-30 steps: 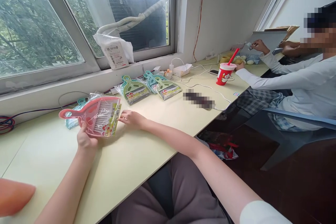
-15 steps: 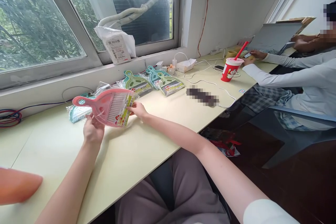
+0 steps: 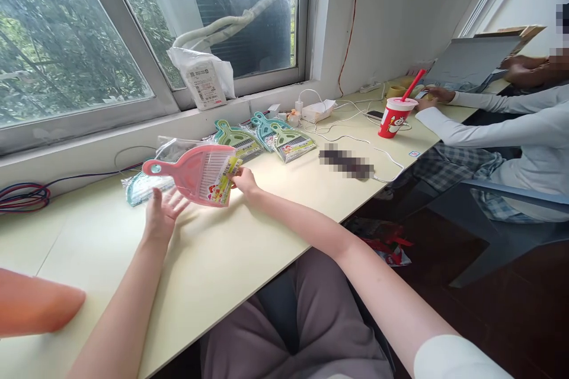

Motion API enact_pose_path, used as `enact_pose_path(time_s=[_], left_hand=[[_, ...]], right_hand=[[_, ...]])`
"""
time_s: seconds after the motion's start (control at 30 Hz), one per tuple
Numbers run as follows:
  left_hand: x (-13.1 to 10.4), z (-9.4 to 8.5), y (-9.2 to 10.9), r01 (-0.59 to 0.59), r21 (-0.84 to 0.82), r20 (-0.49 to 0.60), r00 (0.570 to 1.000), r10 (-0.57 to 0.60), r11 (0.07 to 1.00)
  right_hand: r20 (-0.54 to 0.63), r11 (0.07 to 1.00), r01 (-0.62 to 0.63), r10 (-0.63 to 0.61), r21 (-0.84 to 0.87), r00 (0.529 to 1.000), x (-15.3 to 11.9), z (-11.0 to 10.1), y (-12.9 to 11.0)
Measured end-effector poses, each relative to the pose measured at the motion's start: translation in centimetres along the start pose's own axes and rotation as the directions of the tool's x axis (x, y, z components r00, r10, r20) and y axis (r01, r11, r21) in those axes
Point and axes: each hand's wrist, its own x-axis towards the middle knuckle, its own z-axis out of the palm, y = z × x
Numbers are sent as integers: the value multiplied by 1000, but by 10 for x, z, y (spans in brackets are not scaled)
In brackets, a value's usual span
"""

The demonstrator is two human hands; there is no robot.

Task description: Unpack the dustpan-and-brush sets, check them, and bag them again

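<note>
A pink dustpan with a white-bristled brush (image 3: 191, 175) and a printed label is held up over the table by my right hand (image 3: 244, 180), which pinches its label edge. Below the handle side, my left hand (image 3: 163, 210) is open with fingers spread, close to the dustpan's underside; whether a fingertip touches it I cannot tell. Behind it lies a blue dustpan in clear wrapping (image 3: 144, 186), partly covered. Farther back along the wall rest wrapped green dustpan sets (image 3: 291, 143) and a teal dustpan (image 3: 262, 124).
An orange object (image 3: 38, 303) sits at the table's left edge. Coiled cables (image 3: 24, 196) lie by the wall. A red cup with a straw (image 3: 393, 118), a white cable and a blurred dark item (image 3: 347, 163) are to the right. Another person (image 3: 511, 112) sits at the far right.
My left hand has let go of the pink dustpan and spread its fingers. The dustpan has shifted slightly right and up in my right hand, and the view has moved a little.
</note>
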Motion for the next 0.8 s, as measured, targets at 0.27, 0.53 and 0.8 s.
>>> enact_pose_path(time_s=[0.27, 0.53, 0.8], left_hand=[[-14, 22, -18, 54, 272, 154, 983, -99, 961], [-9, 24, -10, 62, 87, -151, 987, -48, 994], [-32, 38, -19, 114, 189, 341, 924, -174, 975]], right_hand=[[-72, 983, -43, 56, 176, 996, 3, -8, -3], [6, 950, -73, 75, 304, 997, -23, 15, -1], [-106, 934, -13, 55, 357, 993, -30, 10, -5]])
